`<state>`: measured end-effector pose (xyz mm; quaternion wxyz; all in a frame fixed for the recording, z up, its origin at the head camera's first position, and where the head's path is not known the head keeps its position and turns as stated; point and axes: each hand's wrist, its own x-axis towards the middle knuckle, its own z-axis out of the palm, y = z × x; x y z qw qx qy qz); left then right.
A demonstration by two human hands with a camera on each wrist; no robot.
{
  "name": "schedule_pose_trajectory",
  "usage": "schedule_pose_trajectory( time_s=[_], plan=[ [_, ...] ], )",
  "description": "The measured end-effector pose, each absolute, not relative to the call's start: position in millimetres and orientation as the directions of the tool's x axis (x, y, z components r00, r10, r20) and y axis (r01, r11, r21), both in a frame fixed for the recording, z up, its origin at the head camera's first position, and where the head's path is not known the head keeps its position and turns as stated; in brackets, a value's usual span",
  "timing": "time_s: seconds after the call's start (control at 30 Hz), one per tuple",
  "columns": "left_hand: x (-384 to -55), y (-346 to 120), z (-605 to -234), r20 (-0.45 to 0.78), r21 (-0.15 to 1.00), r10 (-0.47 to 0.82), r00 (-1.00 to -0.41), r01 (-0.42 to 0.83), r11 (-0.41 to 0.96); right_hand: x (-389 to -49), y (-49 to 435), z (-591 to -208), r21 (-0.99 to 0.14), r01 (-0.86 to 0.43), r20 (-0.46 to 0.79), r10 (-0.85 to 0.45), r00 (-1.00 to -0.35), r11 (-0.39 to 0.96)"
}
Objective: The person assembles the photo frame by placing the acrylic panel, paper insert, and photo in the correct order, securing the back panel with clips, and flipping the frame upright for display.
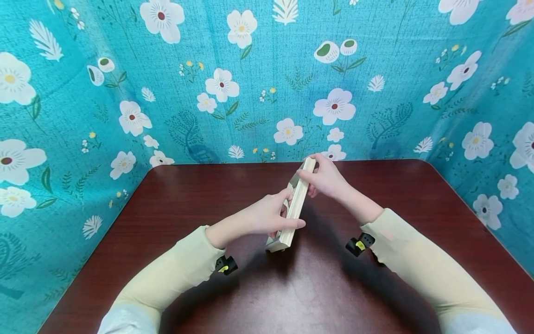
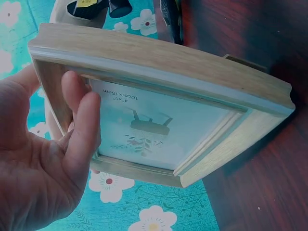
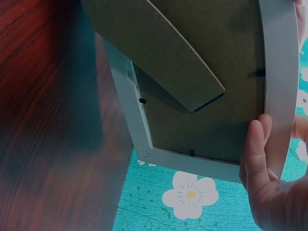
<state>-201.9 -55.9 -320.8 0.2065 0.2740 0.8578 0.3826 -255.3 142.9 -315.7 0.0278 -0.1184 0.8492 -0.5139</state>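
Note:
A pale wooden picture frame stands on edge, tilted, over the middle of the table. My left hand grips its near side, the thumb lying across the edge. In the left wrist view, fingers of that hand curl in front of the frame's opening, where a printed insert shows a size marking and a small drawing. My right hand pinches the far upper corner. Seen from the right wrist, its fingers press the brown backing board, across which a support leg slants.
The frame is over a dark reddish-brown table. Behind and beside the table hangs a turquoise floral cloth. Dark wrist cameras sit at both cuffs. Small dark tabs line the backing's edge.

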Motion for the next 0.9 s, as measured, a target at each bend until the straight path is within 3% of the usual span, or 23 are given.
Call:
schedule_pose_trajectory(
  time_s=[0.27, 0.47, 0.63, 0.9],
  plan=[
    [-208, -69, -330, -0.009, 0.774, 0.616, -0.787, 0.385, 0.503, -255, 155, -324, -0.927, -0.155, 0.090, -0.198, -0.976, 0.343],
    [-223, -86, -348, 0.110, 0.784, 0.479, -0.871, 0.373, 0.497, -251, 168, -328, -0.962, -0.095, 0.054, -0.162, -0.985, 0.258],
    [-233, -97, -366, 0.071, 0.817, 0.361, -0.930, 0.262, 0.514, -246, 177, -333, -0.980, -0.083, 0.052, -0.168, -0.984, 0.180],
    [-240, -100, -393, -0.099, 0.904, 0.355, -0.930, 0.065, 0.423, -243, 184, -341, -0.993, -0.069, 0.051, -0.187, -0.981, 0.091]
  ],
)
